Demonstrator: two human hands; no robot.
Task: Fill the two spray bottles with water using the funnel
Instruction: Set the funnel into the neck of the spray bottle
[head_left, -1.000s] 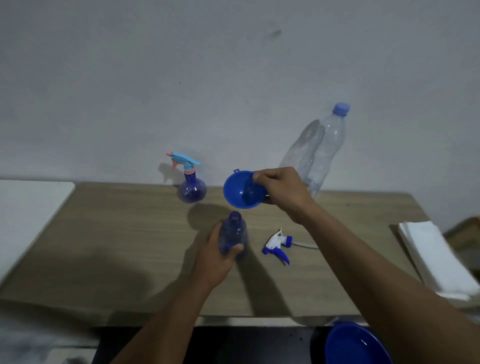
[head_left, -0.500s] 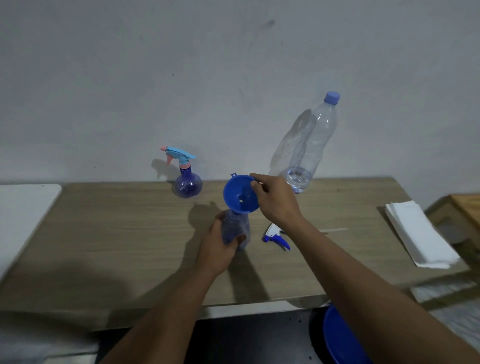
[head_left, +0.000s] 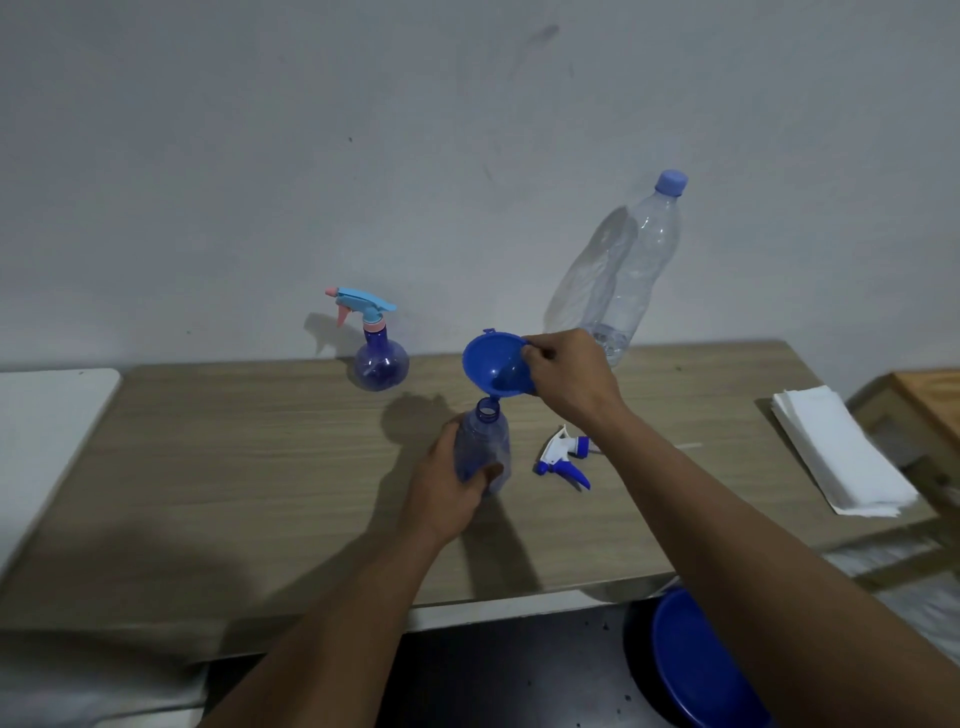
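Grey wall (head_left: 467, 156) backs one wooden worktop (head_left: 234, 467), which carries two spray bottles. One of them, the open bottle (head_left: 485, 447), is purple-blue with a bare neck and stands upright near the middle. The left hand (head_left: 449, 488) grips its body, with the fingers and thumb curled round it. Just above its mouth is the one blue funnel (head_left: 493, 361), tilted so its wide mouth faces the camera, with the spout down at the neck. I cannot tell whether the tip is inside the neck or only at the rim. The right hand (head_left: 571, 379) pinches the funnel's rim on its right side. The capped bottle (head_left: 381, 364), round-bellied with a cyan and pink trigger screwed on, stands behind and to the left of the open bottle, close to the wall. One loose trigger head (head_left: 563, 460), white and blue, lies on its side just right of the open bottle, and its tube runs under the right forearm. One clear water bottle (head_left: 639, 270) with a blue cap stands behind and to the right of the open bottle, against the wall, with a little water in its base. One stack of white napkins (head_left: 841, 457) lies well to the right of the open bottle. One blue basin (head_left: 696, 665) sits below the worktop's near edge, nearer the camera than the open bottle and to its right, partly hidden by the right arm.
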